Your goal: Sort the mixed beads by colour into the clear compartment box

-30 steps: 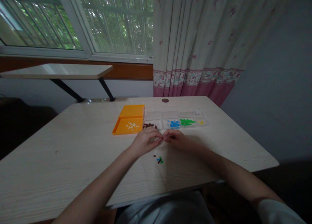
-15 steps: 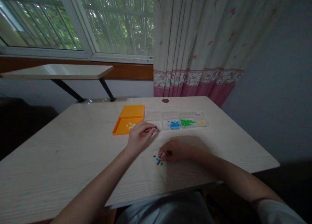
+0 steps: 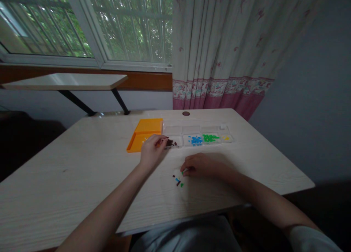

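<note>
My left hand (image 3: 152,152) reaches over the near edge of the orange tray (image 3: 146,132), fingers pinched together beside the brown beads (image 3: 170,142) in the clear divided box (image 3: 197,134). What the pinch holds is too small to make out. My right hand (image 3: 199,165) rests on the table with fingertips closed on a small green bead (image 3: 181,172), just above a little heap of loose beads (image 3: 178,181) in blue, brown and green. The box also holds blue beads (image 3: 196,139), green beads (image 3: 210,137) and yellow beads (image 3: 226,137).
The pale wooden table (image 3: 82,179) ends close to my body and at the right. A round cable hole (image 3: 185,113) lies behind the box. A folding shelf (image 3: 65,80) juts out under the window at left; a curtain (image 3: 225,47) hangs behind.
My hands were together in the middle, then parted. The left went forward to the tray and brown compartment; the right came back to the loose heap and pinched a green bead.
</note>
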{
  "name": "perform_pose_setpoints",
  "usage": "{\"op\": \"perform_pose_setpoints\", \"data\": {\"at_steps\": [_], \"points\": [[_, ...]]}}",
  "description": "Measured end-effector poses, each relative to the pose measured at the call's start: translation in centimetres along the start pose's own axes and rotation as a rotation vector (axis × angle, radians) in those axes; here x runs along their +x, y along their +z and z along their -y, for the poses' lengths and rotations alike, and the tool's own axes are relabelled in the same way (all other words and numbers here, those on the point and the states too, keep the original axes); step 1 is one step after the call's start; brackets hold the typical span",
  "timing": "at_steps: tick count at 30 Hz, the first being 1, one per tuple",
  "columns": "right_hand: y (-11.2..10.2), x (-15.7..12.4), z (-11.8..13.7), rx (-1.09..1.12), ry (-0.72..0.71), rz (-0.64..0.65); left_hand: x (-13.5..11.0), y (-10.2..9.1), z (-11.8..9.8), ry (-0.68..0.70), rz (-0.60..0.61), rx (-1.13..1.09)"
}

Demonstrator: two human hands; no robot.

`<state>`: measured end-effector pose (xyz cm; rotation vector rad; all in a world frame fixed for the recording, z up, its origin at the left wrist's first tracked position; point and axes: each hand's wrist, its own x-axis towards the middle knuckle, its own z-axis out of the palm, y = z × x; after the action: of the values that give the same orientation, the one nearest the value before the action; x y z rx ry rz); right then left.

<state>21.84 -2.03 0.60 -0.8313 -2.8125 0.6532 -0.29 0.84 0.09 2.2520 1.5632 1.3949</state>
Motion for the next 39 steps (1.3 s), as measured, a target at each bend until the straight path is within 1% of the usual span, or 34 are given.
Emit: {"op": "perform_pose_setpoints", "data": {"at_steps": [3, 7, 10, 12, 13, 17, 19, 23, 30, 33, 39], "points": [[-0.1, 0.0, 0.1, -0.006, 0.0, -0.007, 0.1, 0.3, 0.7, -0.032, 0.02, 0.091], [-0.2, 0.0, 0.3, 0.019, 0.015, -0.017, 0.3, 0.2, 0.8, -0.07, 0.082, 0.171], [-0.2, 0.0, 0.0, 0.066, 0.03, -0.098, 0.4, 0.0, 0.6, -0.082, 0.101, 0.178], [-0.1, 0.0, -0.4, 0.096, 0.018, -0.211, 0.2, 0.0, 0.4, -0.036, 0.146, 0.114], [0.0, 0.1, -0.6, 0.11, 0.004, -0.277, 0.1, 0.0, 0.2, 0.006, 0.197, 0.065], [0.4, 0.4, -1.4, 0.173, -0.027, -0.517, -0.6, 0.2, -1.2, 0.221, 0.483, -0.141], [0.6, 0.5, -1.5, 0.2, -0.026, -0.574, -1.0, 0.3, -2.0, 0.301, 0.553, -0.192], [0.7, 0.6, -1.6, 0.211, -0.048, -0.594, -1.2, 0.3, -2.9, 0.368, 0.551, -0.222], [0.7, 0.4, -1.7, 0.145, -0.039, -0.601, -1.2, 0.2, -2.6, 0.384, 0.533, -0.263], [0.7, 0.2, -1.9, 0.089, -0.056, -0.575, -1.1, 0.1, -2.7, 0.391, 0.538, -0.245], [0.8, 0.0, -2.1, -0.014, -0.058, -0.509, -1.0, -0.1, -2.9, 0.389, 0.625, -0.22]]}}
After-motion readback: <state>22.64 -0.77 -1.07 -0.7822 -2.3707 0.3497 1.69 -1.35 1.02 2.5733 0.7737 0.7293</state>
